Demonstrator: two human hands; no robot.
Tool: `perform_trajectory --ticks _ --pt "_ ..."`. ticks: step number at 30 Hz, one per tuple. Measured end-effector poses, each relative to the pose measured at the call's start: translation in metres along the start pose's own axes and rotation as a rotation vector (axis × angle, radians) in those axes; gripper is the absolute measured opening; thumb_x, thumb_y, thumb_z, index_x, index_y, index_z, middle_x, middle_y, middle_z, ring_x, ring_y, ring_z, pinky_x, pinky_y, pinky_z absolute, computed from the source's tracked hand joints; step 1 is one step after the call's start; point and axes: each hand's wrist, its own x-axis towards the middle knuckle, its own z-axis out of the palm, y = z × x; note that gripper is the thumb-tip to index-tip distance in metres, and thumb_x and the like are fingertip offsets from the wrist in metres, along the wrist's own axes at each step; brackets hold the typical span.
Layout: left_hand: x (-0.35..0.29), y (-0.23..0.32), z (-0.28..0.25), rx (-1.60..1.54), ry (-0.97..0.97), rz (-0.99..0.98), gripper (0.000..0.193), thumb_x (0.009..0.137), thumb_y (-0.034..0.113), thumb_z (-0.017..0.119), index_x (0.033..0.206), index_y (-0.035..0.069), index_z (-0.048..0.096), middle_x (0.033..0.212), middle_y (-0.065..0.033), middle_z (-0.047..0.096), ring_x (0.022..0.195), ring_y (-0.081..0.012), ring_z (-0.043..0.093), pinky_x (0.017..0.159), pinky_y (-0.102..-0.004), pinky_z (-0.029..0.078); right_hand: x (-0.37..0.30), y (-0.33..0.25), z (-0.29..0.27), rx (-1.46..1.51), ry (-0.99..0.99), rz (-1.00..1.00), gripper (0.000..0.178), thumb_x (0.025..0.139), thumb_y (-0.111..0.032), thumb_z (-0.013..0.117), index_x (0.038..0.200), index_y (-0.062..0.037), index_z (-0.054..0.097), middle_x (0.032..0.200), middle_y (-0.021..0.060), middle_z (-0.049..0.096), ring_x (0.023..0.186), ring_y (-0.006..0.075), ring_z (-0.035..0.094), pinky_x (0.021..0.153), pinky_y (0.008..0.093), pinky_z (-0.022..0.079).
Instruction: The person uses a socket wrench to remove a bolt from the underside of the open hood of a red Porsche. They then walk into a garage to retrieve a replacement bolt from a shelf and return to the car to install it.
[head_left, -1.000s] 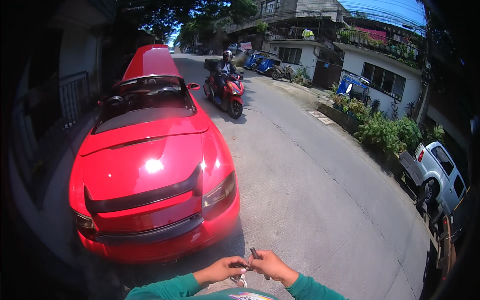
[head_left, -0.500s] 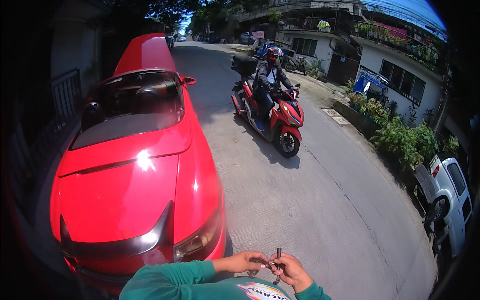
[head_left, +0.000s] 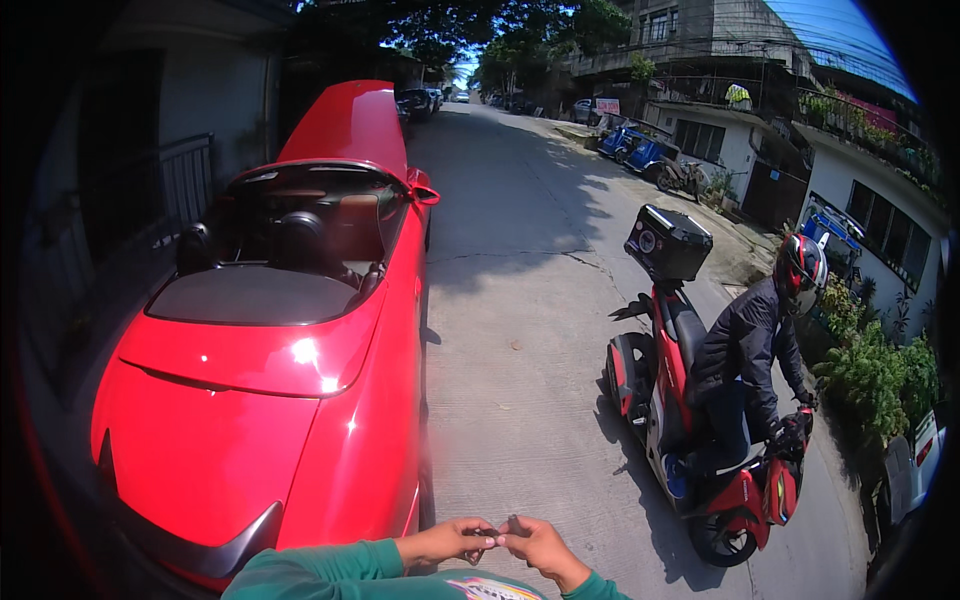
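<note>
Close together in front of my green shirt, both hands meet at the fingertips, low in the head view. My left hand [head_left: 450, 540] is closed in a pinch around a small dark piece [head_left: 484, 533], mostly covered by the fingers. In my right hand [head_left: 541, 547] is a short dark bent tube [head_left: 515, 524]; its upper end shows above the fingers and the rest is hidden. I cannot tell whether the two pieces touch. The rear of a red convertible car [head_left: 220, 440] with its top down lies to the left of my hands.
On the right, a rider [head_left: 745, 345] in a helmet sits on a red scooter [head_left: 740, 500] with a black top box [head_left: 680, 242]. A concrete road [head_left: 510, 400] runs uphill. Plants [head_left: 885, 385] and a white vehicle [head_left: 925, 455] line the right edge; a railing [head_left: 185, 180] stands left.
The scooter and rider have come nearer and to the right, turning away from the car. My hands stay together, and less of the dark tube shows. The view has shifted somewhat.
</note>
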Motion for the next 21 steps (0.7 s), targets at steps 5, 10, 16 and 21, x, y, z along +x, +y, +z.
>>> perform_trajectory --ticks 5,10,16,21 --pt "0.108 0.087 -0.079 -0.229 0.156 0.027 0.029 0.104 0.025 0.064 0.127 0.007 0.060 0.096 0.0034 0.057 0.082 -0.0061 0.055 0.078 -0.0255 0.051 0.173 -0.084 -0.071 -0.010 -0.147 0.086 0.013 0.092 -0.006 0.073 0.104 -0.0018 0.070 0.075 -0.0042 0.059 0.063 0.0049 0.048 0.056 0.0223 0.038" --pt "0.255 0.159 -0.177 -0.326 0.306 0.039 0.028 0.104 0.025 0.063 0.127 0.007 0.061 0.095 0.0038 0.057 0.080 -0.0050 0.054 0.075 -0.0241 0.051 0.372 -0.117 -0.151 -0.044 -0.194 0.148 0.012 0.094 -0.009 0.071 0.104 -0.0016 0.068 0.072 -0.0049 0.055 0.058 0.0040 0.043 0.050 0.0222 0.032" --pt "0.411 0.332 -0.320 -0.496 0.336 0.044 0.019 0.105 0.019 0.061 0.120 0.007 0.061 0.093 0.0010 0.057 0.078 -0.0083 0.054 0.074 -0.0261 0.052 0.599 -0.274 -0.214 -0.097 -0.204 0.246 0.015 0.096 -0.013 0.070 0.106 -0.0021 0.067 0.067 -0.0074 0.048 0.052 0.0025 0.036 0.046 0.0223 0.025" --pt "0.539 0.537 -0.419 -0.340 0.307 0.091 0.026 0.105 0.026 0.062 0.124 0.008 0.061 0.096 0.0047 0.057 0.078 -0.0055 0.051 0.077 -0.0252 0.050 0.787 -0.399 -0.311 0.098 -0.188 0.148 0.016 0.098 -0.012 0.066 0.109 -0.0006 0.065 0.074 -0.0032 0.053 0.061 0.0053 0.045 0.052 0.0225 0.033"
